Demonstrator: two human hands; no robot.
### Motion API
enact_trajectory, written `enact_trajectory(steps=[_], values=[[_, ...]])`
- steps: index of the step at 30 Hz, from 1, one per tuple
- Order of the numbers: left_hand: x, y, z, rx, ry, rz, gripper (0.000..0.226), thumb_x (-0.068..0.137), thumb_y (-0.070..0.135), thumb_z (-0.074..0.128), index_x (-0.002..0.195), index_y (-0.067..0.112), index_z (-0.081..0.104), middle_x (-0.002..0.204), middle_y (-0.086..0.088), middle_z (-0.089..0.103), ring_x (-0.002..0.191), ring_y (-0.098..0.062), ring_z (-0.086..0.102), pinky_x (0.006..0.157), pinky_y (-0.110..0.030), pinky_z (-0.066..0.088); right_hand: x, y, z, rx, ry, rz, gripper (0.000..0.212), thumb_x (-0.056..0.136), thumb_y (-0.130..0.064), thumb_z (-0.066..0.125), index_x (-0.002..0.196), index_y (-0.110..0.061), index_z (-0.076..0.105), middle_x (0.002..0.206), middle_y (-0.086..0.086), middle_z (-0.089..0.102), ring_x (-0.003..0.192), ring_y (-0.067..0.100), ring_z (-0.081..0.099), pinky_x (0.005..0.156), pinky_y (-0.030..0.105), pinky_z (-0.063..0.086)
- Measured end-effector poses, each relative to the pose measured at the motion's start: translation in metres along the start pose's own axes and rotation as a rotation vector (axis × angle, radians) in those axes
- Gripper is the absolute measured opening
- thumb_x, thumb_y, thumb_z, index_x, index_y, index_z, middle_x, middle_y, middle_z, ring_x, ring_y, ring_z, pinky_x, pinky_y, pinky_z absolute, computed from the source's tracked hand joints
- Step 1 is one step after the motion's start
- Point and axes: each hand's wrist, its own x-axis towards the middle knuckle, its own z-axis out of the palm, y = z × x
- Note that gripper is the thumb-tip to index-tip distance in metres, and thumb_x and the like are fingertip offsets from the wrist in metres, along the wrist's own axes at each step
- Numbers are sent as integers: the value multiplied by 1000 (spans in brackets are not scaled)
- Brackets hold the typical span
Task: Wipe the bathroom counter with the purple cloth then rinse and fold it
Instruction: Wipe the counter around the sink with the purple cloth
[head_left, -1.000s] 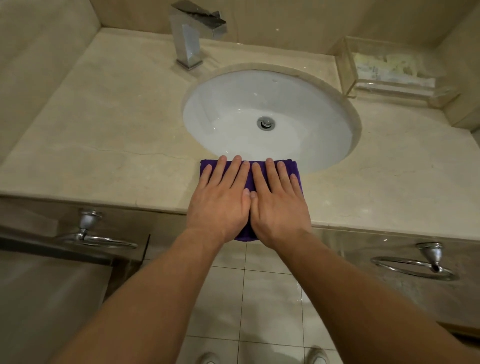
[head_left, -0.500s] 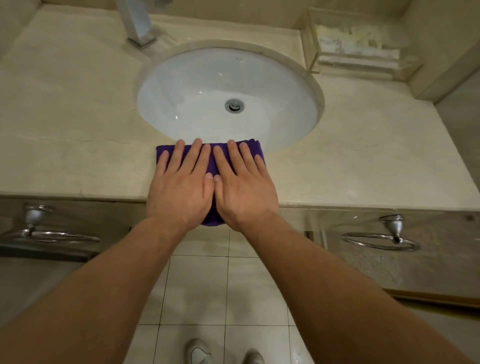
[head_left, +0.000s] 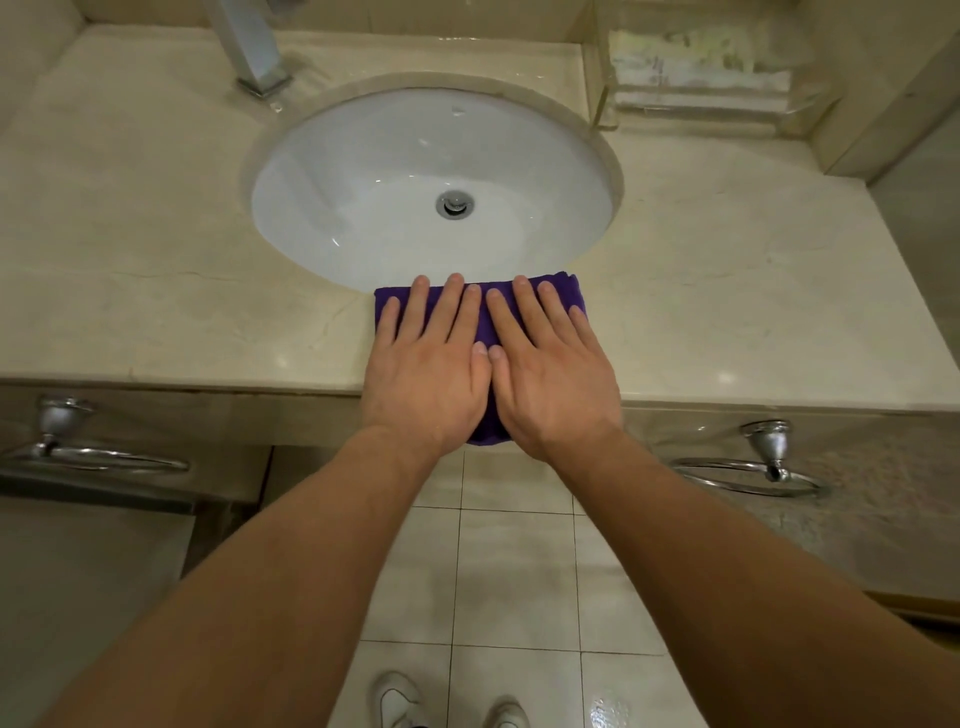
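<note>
Head view: left hand and right hand press flat on purple cloth.

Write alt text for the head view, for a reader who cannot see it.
A person's left hand and right hand press flat, side by side, on a folded purple cloth at the front edge of the counter, just before a white sink. A metal faucet stands behind the sink.

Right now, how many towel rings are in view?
2: the left towel ring hangs below the counter at left, the right towel ring below it at right. Others may be out of frame.
</note>
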Motion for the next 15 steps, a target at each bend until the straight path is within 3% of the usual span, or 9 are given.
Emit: enact_trajectory(steps=[15], values=[[14,106,6,-61,-23,81,60,102,39,16,157,18,5,166,-1,1,152,-27,-5,123,-47,0,-36,103,-13,-32,49,75,60,101,-45,9,159,-27,13,167,3,9,154,22,3,124,41,5]])
